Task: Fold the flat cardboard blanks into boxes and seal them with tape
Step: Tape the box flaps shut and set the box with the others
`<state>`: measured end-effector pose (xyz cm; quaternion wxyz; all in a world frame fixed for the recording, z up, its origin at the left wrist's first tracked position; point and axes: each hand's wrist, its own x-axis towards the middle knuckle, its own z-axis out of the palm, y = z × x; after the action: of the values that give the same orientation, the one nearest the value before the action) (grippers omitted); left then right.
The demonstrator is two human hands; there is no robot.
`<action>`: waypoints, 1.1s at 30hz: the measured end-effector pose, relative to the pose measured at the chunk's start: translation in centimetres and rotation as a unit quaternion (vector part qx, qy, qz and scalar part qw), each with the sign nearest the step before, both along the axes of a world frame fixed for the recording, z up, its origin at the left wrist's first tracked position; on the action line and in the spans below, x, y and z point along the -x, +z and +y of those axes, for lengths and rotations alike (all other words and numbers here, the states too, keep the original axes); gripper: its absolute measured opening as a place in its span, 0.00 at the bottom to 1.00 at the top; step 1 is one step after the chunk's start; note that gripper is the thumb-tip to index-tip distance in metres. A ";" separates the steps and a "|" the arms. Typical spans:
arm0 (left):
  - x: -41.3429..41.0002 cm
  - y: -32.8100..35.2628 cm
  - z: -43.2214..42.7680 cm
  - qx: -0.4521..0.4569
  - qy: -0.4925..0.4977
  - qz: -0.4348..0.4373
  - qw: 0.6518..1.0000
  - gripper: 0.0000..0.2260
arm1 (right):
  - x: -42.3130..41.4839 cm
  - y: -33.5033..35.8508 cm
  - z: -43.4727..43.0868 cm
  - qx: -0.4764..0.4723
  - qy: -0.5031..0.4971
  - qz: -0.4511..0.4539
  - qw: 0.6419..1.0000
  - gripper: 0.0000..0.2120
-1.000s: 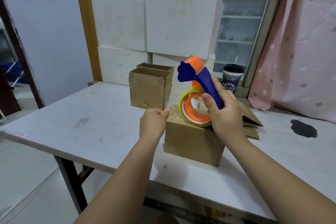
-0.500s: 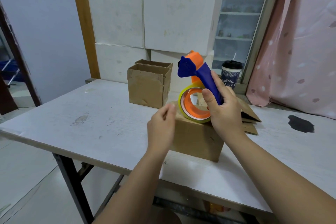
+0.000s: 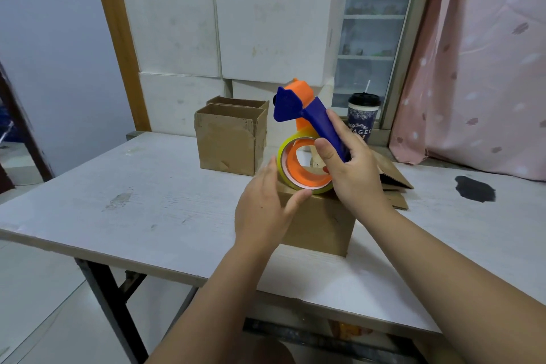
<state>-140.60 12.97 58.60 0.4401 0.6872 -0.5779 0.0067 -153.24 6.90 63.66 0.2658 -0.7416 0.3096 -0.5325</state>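
Tape dispenser (image 3: 304,115) of blue-orange plastic, gripped by right hand (image 3: 351,174) atop brown cardboard box (image 3: 319,221), is touched leftside by spread left hand (image 3: 263,210).

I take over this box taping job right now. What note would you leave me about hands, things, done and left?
Right hand grips the blue-and-orange plastic tape dispenser, its yellow roll resting on the closed brown cardboard box. Left hand, fingers straight, touches the roll.
Done: two open-topped brown boxes stand behind.
Left: tape this box's seam, no tape shows on it; fold the flat cardboard blanks behind the right hand.
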 end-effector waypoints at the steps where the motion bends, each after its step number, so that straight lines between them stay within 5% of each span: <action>1: 0.0 0.0 0.1 0.007 0.006 0.001 1.000 0.40 | 0.1 0.3 -0.2 -0.007 0.015 0.009 1.000 0.29; 6: -0.4 0.1 0.0 -0.003 0.020 -0.002 1.000 0.41 | 1.3 2.6 -1.5 -0.017 0.078 0.098 0.992 0.26; 11: -0.4 0.2 -0.3 -0.004 0.031 -0.100 0.995 0.29 | 2.1 4.2 -2.7 0.020 0.083 0.202 0.976 0.30; 16: -0.3 0.5 -0.4 -0.026 0.043 -0.164 0.985 0.35 | 2.5 5.2 -3.6 0.053 0.076 0.267 0.959 0.24; 21: -0.3 0.5 -0.5 -0.037 0.039 -0.188 0.981 0.35 | 3.2 4.9 -3.7 0.028 0.093 0.238 0.966 0.23; 27: -0.1 0.7 -0.3 -0.036 0.042 -0.193 0.980 0.40 | 2.8 1.0 -2.4 -0.035 0.081 0.041 0.995 0.22; 33: 0.4 0.6 -0.1 -0.051 0.067 -0.215 0.973 0.40 | 3.3 2.9 -2.9 -0.014 0.109 0.110 0.988 0.28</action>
<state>-140.99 12.82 59.23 0.2687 0.7282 -0.6112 0.1546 -156.50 4.02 66.56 0.2969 -0.8212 0.2611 -0.4114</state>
